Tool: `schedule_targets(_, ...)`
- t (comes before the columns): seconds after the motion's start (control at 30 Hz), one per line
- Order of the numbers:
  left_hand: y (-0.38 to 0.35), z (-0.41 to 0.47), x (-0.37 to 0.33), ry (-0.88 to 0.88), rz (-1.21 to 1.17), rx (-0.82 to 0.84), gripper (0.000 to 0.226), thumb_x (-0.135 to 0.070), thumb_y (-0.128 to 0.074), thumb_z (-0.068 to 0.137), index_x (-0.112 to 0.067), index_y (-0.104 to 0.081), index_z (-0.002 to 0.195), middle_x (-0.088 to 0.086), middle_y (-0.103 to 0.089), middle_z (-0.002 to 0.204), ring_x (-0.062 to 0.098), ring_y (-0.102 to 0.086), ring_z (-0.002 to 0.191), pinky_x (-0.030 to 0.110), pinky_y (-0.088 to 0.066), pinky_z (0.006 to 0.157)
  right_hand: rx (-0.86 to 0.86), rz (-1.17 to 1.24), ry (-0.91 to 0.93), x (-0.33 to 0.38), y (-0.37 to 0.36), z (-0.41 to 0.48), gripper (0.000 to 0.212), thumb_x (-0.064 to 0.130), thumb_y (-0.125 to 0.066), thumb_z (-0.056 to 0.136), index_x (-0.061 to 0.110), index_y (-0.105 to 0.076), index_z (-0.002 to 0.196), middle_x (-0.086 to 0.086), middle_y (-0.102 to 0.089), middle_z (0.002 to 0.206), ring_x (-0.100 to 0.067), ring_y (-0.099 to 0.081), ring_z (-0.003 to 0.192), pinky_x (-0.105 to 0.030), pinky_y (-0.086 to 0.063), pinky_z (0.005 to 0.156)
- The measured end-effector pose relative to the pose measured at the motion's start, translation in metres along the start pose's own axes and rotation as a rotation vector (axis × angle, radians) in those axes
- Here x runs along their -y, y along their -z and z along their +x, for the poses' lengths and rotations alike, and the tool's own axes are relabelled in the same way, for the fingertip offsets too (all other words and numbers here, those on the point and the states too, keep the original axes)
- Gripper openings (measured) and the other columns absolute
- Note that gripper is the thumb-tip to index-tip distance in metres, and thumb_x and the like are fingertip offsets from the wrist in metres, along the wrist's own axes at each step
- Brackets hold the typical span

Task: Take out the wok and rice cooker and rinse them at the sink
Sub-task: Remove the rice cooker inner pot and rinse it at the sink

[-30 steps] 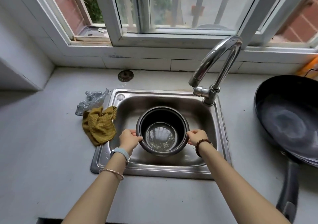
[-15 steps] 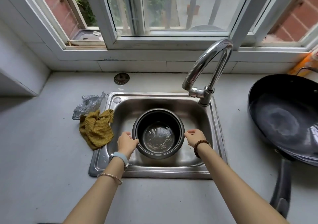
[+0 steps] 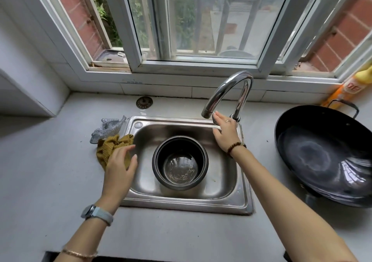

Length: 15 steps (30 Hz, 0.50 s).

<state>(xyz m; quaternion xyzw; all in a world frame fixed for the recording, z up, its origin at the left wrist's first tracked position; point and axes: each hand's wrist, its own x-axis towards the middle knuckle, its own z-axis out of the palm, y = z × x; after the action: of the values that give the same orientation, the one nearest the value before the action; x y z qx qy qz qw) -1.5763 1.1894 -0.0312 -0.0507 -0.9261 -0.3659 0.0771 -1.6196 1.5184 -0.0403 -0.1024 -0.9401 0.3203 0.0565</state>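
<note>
Fingers (image 3: 222,122) of the right hand (image 3: 226,135) are stretched out nearly straight, their tips touching the base of the curved chrome tap (image 3: 227,92) at the sink's far right corner; nothing is clasped. Fingers (image 3: 125,150) of the left hand (image 3: 119,165) are released and loosely spread over the crumpled mustard-yellow knitted cloth (image 3: 107,148); whether they press on it cannot be told

The round dark metal rice-cooker pot (image 3: 180,163) stands upright in the middle of the rectangular stainless-steel sink (image 3: 187,203), mouth up, with bare basin floor all round it and more room on its right and far sides than on its near side. No hand touches it, and the tap's spout ends above the far right part of the basin, not over the pot

The wide black round wok (image 3: 326,155) rests on the pale counter (image 3: 50,181) to the right of the sink, well apart from the pot, tilted, its edge passing out of view at the right

At the sink's left rim the cloth overhangs the edge, and a crumpled silver mesh scrubber (image 3: 106,128) lies just beyond it, touching it. A round dark drain strainer (image 3: 144,102) sits on the counter beyond the sink, near the window ledge. An orange and yellow bottle (image 3: 348,88) leans in the far right corner behind the wok
</note>
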Motion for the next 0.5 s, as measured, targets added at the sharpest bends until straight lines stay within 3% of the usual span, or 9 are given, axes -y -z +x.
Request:
schedule_targets(0.2, 0.021, -0.007, -0.001, -0.083, 0.108, -0.009, 0.029, -0.012, -0.060, 0.091, -0.013, -0.060, 0.120, 0.001, -0.060, 0.118, 0.018, -0.053, 0.110, 0.028, -0.040, 0.095, 0.028, -0.120, -0.033, 0.000, -0.010, 0.013, 0.062, -0.006, -0.040, 0.085, 0.019, -0.044, 0.142, -0.005, -0.030, 0.154, -0.025, -0.021, 0.136, -0.024, -0.010, 0.114)
schedule_targets(0.37, 0.025, -0.010, 0.001, -0.066, 0.114, -0.027, 0.029, -0.014, -0.060, 0.092, -0.013, -0.060, 0.121, 0.001, -0.060, 0.118, 0.018, -0.053, 0.110, 0.027, -0.040, 0.094, 0.151, -0.232, -0.097, 0.004, -0.016, 0.021, 0.078, -0.009, -0.038, 0.080, 0.036, -0.034, 0.144, 0.003, -0.014, 0.159, -0.025, -0.010, 0.141, -0.036, -0.013, 0.116)
schedule_targets(0.5, 0.029, -0.014, 0.002, -0.026, 0.093, -0.039, 0.028, -0.016, -0.058, 0.093, -0.015, -0.060, 0.121, 0.001, -0.059, 0.118, 0.018, -0.053, 0.109, 0.031, -0.042, 0.093, 0.179, -0.254, -0.097, 0.002, -0.015, 0.025, 0.082, -0.012, -0.037, 0.079, 0.038, -0.034, 0.143, 0.002, -0.013, 0.159, -0.025, -0.009, 0.142, -0.038, -0.013, 0.116)
